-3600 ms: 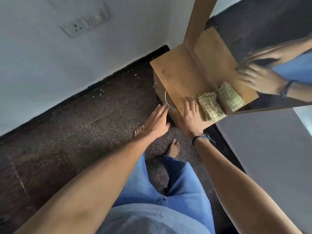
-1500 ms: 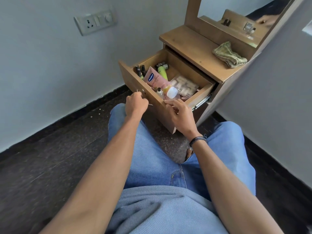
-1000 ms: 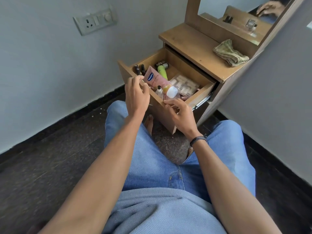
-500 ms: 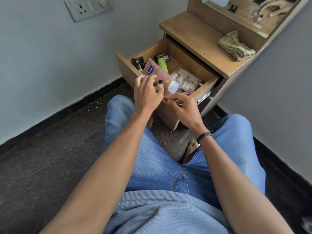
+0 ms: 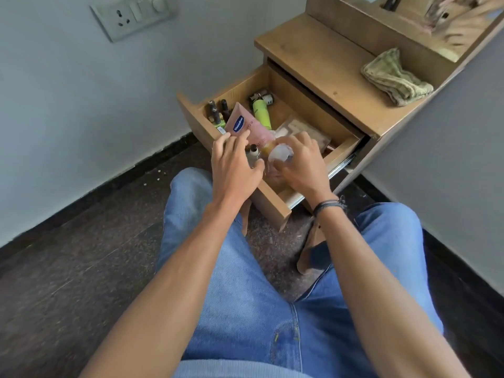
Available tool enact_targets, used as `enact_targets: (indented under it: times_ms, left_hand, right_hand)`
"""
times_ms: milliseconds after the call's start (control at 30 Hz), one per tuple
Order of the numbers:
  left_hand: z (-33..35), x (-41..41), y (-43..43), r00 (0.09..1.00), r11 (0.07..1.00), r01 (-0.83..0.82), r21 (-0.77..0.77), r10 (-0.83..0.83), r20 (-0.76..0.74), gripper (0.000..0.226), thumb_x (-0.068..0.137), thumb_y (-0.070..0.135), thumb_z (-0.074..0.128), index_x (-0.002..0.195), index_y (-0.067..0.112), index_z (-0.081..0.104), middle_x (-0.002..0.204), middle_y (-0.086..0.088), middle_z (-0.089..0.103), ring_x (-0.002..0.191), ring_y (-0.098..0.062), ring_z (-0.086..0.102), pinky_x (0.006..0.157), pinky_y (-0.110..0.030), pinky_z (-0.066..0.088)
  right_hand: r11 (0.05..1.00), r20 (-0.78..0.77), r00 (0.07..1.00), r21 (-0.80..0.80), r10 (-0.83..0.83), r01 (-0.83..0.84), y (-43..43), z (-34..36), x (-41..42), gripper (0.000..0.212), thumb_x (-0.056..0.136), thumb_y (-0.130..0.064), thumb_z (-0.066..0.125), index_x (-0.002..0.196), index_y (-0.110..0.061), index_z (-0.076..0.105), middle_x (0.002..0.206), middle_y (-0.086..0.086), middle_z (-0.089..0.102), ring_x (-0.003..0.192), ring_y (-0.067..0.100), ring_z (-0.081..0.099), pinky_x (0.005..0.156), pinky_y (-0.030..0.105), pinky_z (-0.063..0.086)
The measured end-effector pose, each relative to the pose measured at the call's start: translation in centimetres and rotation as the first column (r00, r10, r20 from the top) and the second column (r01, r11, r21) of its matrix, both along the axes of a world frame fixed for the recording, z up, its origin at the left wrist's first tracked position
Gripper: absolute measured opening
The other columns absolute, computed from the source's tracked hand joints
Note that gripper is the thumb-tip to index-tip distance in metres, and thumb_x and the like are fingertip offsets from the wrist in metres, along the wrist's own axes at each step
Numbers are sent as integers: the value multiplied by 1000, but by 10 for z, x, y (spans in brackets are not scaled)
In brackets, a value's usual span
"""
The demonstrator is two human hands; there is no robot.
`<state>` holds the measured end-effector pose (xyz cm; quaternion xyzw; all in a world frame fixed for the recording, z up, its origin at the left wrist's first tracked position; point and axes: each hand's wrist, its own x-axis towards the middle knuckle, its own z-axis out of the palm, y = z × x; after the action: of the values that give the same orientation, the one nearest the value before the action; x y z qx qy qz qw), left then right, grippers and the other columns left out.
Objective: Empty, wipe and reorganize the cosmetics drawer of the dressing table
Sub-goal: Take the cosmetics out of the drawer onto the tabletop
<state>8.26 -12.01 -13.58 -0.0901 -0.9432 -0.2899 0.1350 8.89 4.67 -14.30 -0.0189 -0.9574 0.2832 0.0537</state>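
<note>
The right hand (image 5: 300, 162) grasps a white-capped bottle (image 5: 278, 155) in the open drawer (image 5: 272, 205); the left hand (image 5: 234, 165), fingers spread, touches the pink tube (image 5: 245, 126). Lifting either could topple the small upright bottles (image 5: 218, 113) beyond the left hand.

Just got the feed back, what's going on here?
A seated person is reaching into the open wooden drawer. The right hand closes on a white-capped bottle; the left hand touches a pink squeeze tube. Nothing is out yet. A folded checked cloth waits on the tabletop.
</note>
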Motion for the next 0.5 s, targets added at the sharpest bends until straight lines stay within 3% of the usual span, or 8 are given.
enact_targets:
  times_ms: [133, 233, 367, 500]
  left_hand:
    - [-1, -1, -1, 1000, 1000, 17, 0, -17, 13, 66, 82, 27, 73, 142, 11, 51, 123, -3, 65, 134, -25, 37, 114, -38, 32]
    - [-2, -4, -2, 999, 1000, 25, 19, -26, 42, 68, 83, 27, 73, 145, 13, 48, 126, -1, 63, 135, -23, 35, 113, -37, 33]
    - [-1, -5, -2, 998, 999, 15, 31, -17, 66, 68, 83, 27, 72, 145, 13, 48, 133, -3, 59, 136, -23, 32, 114, -39, 33]
    - [0, -3, 0, 996, 999, 8, 49, -13, 83, 68, 83, 26, 71, 145, 13, 48, 139, -4, 54, 139, -24, 30, 115, -41, 32]
  right_hand:
    - [986, -104, 994, 155, -39, 55, -9, -11, 2, 52, 83, -43, 75, 129, -28, 58, 119, 1, 56, 103, 24, 54, 72, 38, 53]
    - [991, -119, 992, 124, -36, 51, -6, -12, -1, 44, 87, -51, 69, 124, -30, 60, 115, -2, 58, 98, 19, 56, 65, 31, 46]
    - [989, -224, 965, -82, -139, 124, 4, -8, -3, 19, 91, -21, 62, 107, -18, 71, 106, 0, 66, 95, 22, 60, 72, 33, 48]
    - [965, -180, 952, 46, -247, 260, 25, -7, -6, 37, 81, -6, 59, 117, -11, 70, 112, 9, 64, 100, 32, 53, 87, 44, 48]
